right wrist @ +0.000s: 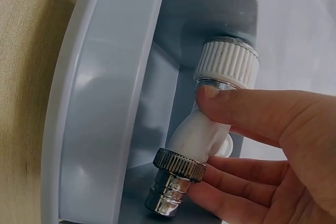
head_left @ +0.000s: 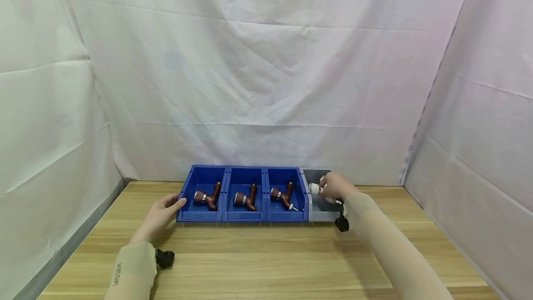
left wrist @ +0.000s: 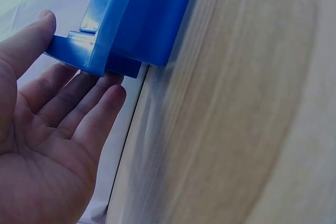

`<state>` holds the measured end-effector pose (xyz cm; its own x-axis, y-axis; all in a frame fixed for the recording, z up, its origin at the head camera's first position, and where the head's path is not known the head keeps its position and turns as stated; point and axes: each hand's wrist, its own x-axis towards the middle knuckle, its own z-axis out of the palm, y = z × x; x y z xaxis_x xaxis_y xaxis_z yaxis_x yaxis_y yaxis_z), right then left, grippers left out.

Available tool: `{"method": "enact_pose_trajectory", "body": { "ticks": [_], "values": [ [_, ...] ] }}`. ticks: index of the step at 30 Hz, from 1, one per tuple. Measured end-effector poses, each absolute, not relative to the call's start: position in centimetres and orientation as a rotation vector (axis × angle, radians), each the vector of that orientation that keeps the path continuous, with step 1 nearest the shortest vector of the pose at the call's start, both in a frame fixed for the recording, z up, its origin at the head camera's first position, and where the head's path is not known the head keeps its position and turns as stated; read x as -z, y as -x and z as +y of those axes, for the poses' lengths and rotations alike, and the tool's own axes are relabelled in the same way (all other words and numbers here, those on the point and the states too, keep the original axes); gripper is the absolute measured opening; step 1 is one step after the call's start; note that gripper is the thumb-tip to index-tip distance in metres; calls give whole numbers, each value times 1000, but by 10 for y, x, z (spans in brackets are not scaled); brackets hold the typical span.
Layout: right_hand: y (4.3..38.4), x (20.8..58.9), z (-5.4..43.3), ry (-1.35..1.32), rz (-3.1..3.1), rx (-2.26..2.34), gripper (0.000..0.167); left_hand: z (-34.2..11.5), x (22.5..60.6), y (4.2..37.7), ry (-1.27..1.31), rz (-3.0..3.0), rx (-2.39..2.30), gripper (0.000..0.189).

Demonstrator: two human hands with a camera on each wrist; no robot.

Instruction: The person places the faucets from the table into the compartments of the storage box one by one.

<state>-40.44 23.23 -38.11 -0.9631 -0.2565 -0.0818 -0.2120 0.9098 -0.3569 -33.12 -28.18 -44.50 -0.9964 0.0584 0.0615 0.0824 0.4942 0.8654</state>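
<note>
At the right end of the row, my right hand grips a white tap inside the grey bin. The tap has a ribbed white knob and a chrome hose nozzle; my thumb lies across its neck, with the fingers on the far side. My left hand holds the outer edge of the leftmost blue bin, thumb on one side of the rim and fingers on the other. One brown tap lies in this bin.
Two more blue bins adjoin, one with a brown tap, the other with a brown tap bearing a silver nozzle. The row stands on a wooden table, near a white cloth backdrop. White sheets also hang on both sides.
</note>
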Motion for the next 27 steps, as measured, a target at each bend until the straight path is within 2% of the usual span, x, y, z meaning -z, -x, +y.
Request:
{"method": "enact_pose_trajectory", "body": {
  "ticks": [27],
  "values": [
    [405, 386, 230, 356, 2956, 548, 25, -282, 445, 332, 117, -2693, 1577, 65]
  ]
}}
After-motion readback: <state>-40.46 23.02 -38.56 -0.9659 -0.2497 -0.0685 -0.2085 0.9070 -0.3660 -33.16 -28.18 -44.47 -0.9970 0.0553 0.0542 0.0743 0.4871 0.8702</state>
